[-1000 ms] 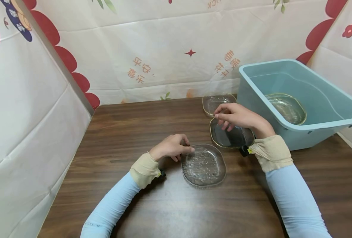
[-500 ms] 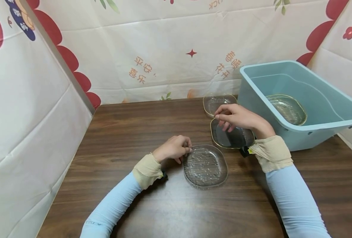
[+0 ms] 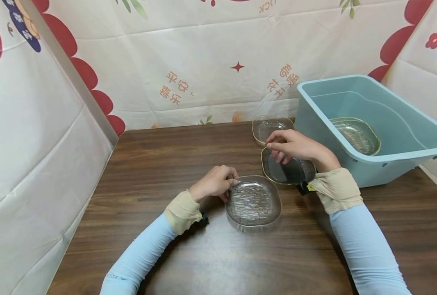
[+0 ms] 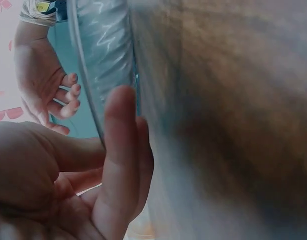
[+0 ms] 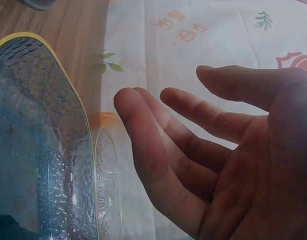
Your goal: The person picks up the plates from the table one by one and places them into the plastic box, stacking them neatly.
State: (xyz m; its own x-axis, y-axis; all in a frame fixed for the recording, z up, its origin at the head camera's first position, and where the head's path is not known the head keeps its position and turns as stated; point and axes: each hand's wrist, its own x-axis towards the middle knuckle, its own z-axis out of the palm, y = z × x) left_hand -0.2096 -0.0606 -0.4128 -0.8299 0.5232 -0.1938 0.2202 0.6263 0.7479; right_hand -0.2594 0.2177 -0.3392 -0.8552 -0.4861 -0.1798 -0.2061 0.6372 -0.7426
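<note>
In the head view, my left hand (image 3: 215,181) pinches the far left rim of a clear glass dish (image 3: 254,203) with rounded corners and a rippled base. The left wrist view shows the thumb over the dish's rim (image 4: 81,65), with fingers (image 4: 122,135) along its outer wall. My right hand (image 3: 294,144) hovers above a gold-rimmed clear dish (image 3: 296,172) on the table, its fingers relaxed and holding nothing. In the right wrist view, those loosely bent fingers (image 5: 148,137) stay apart from the gold-rimmed dish. Behind it lies another gold-rimmed dish (image 3: 271,123).
A blue plastic bin (image 3: 329,127) stands on the right of the wooden table (image 3: 159,151). Gold-rimmed glassware (image 3: 360,137) lies inside it. A printed cloth (image 3: 203,53) hangs along the back and sides.
The clear dish in my left hand has changed its tilt: its rim sits slightly higher in view and more of its near wall shows. My right hand has stayed almost still.
</note>
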